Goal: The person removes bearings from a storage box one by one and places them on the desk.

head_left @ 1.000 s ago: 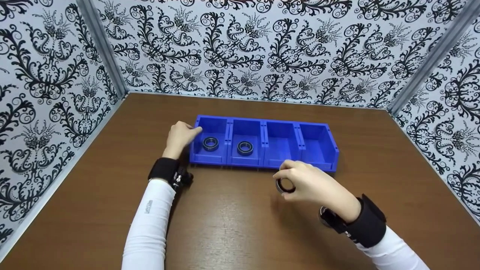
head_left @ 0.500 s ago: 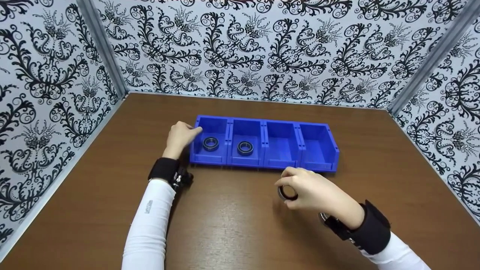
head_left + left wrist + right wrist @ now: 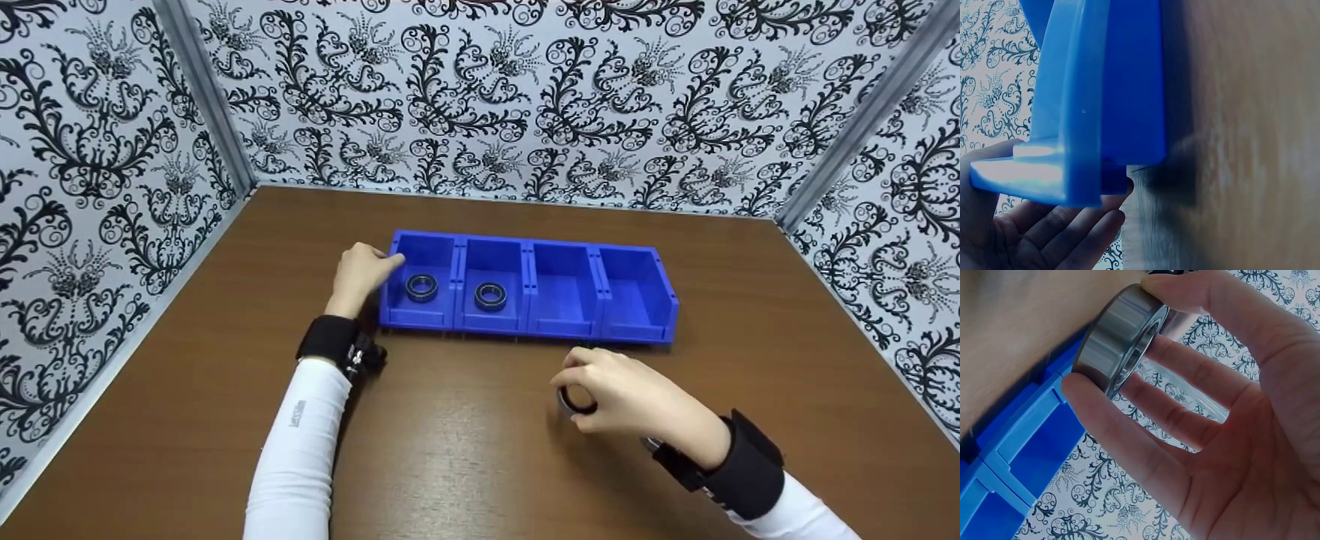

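My left hand [image 3: 361, 276] grips the left end wall of a blue four-bay storage bin [image 3: 564, 328]; in the left wrist view the thumb lies over the wall [image 3: 1084, 112] and the fingers outside it. My right hand [image 3: 626, 390] pinches a ball bearing [image 3: 1117, 334] between thumb and fingertips, in front of the bin and tilted on edge. Its smooth steel outer ring shows in the right wrist view. One bearing [image 3: 421, 288] lies flat in the leftmost compartment, another bearing [image 3: 490, 296] in the second from the left.
The bin stands on a brown wooden table [image 3: 450, 450]. Patterned panels [image 3: 495, 97] enclose the back and both sides. A shiny metal piece [image 3: 652, 444] shows beside the right wrist, mostly hidden by the wrist strap [image 3: 742, 469].
My right hand has moved down the frame, nearer to me and away from the bin, still holding the bearing. The left hand and the bin have stayed put.
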`<state>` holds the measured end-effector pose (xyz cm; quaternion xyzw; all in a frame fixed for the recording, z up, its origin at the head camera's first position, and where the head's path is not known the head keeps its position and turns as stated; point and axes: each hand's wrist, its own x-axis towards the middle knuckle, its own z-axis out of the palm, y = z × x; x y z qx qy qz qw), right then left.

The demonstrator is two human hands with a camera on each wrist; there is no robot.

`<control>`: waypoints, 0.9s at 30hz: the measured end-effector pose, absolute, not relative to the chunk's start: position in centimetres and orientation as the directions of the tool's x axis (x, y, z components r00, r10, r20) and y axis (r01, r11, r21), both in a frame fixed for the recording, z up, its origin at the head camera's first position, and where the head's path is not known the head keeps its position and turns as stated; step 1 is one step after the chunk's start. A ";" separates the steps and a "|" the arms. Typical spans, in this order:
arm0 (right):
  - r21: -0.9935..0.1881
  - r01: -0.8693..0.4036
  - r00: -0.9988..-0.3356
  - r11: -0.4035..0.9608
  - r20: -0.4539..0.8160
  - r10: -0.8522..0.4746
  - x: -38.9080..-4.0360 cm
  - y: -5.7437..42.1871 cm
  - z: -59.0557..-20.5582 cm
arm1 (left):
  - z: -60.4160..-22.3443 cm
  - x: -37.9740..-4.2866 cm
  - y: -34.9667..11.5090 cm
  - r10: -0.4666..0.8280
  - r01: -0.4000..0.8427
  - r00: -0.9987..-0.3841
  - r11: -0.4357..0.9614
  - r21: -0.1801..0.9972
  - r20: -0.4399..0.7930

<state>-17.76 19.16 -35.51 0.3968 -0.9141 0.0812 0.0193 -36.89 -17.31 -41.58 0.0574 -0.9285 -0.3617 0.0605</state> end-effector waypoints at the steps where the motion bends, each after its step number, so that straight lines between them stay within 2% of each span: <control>1: -0.135 -0.729 -0.684 0.671 0.096 -0.723 -17.7 19.2 -35.6 | -41.6 -36.9 -17.3 -0.149 -0.063 -0.986 0.732 0.678 0.070; 12: -0.174 -0.718 -0.691 0.674 0.063 -0.720 -17.5 19.4 -36.8 | -41.5 -36.8 -17.3 -0.159 -0.077 -0.986 0.724 0.685 0.057; 27: -0.169 -0.744 -0.662 0.647 0.056 -0.747 -17.4 19.4 -38.2 | -41.5 -36.8 -17.2 -0.146 -0.052 -0.986 0.734 0.677 0.082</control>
